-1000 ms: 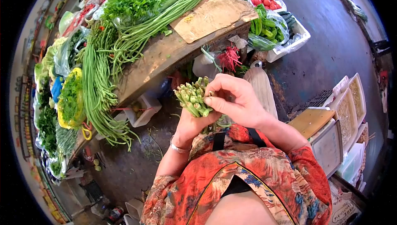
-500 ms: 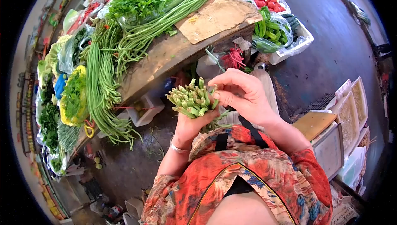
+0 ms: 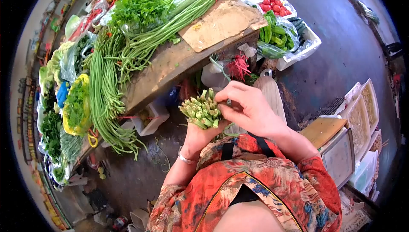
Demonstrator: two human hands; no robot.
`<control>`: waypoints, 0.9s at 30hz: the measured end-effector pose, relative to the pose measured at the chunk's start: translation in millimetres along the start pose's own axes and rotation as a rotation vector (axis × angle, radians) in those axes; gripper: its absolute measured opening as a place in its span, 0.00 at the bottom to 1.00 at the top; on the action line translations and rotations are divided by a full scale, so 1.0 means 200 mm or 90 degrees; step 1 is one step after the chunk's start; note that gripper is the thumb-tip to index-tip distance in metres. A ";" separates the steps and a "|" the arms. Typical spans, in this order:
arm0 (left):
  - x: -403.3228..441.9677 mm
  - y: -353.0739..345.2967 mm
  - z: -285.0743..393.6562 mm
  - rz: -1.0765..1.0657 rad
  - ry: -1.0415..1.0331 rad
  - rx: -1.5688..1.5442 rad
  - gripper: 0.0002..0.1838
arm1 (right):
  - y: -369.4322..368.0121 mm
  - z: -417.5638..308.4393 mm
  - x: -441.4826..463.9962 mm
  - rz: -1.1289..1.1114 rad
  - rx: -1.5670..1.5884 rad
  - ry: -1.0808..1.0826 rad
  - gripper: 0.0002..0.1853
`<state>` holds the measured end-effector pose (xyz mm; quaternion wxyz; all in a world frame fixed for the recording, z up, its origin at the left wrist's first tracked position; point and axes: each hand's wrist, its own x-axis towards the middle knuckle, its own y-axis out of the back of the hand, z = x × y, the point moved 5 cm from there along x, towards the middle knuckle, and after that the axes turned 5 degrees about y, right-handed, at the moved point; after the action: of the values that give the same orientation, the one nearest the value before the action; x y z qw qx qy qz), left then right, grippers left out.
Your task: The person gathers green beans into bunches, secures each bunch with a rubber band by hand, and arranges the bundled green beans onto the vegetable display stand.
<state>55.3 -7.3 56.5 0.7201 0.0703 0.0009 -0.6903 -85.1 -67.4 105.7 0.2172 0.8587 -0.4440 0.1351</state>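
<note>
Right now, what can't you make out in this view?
All in the head view:
Much of the green bundle's length: behind the left grip.
What the right grip pinches, if anything: covered by its fingers.
Part of the white box: behind the table.
Far-left shelf goods: too small, blurred.

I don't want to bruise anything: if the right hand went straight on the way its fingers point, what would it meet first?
The bunch of green stems in the left hand. The right hand looks right beside it, perhaps already touching; depth is unclear.

The stem bundle (image 3: 199, 111) — and right grip (image 3: 254, 109) — now sit lower in view.
</note>
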 end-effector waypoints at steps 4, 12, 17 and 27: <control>0.02 -0.02 0.06 -0.010 -0.052 0.151 0.15 | 0.00 0.00 -0.01 0.028 0.018 0.031 0.09; -0.02 -0.02 0.01 0.007 0.081 -0.114 0.17 | 0.01 0.02 0.00 0.051 0.149 0.001 0.09; -0.02 -0.04 0.02 -0.023 0.066 -0.097 0.13 | 0.02 0.01 0.01 0.039 0.121 0.060 0.09; -0.01 -0.04 0.00 -0.024 0.072 -0.175 0.18 | 0.01 -0.01 -0.01 0.067 0.050 0.071 0.10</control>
<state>46.6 -6.1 55.2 0.7088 0.0097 0.1368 -0.6920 -87.8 -66.0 108.0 0.2004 0.8332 -0.4702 0.2110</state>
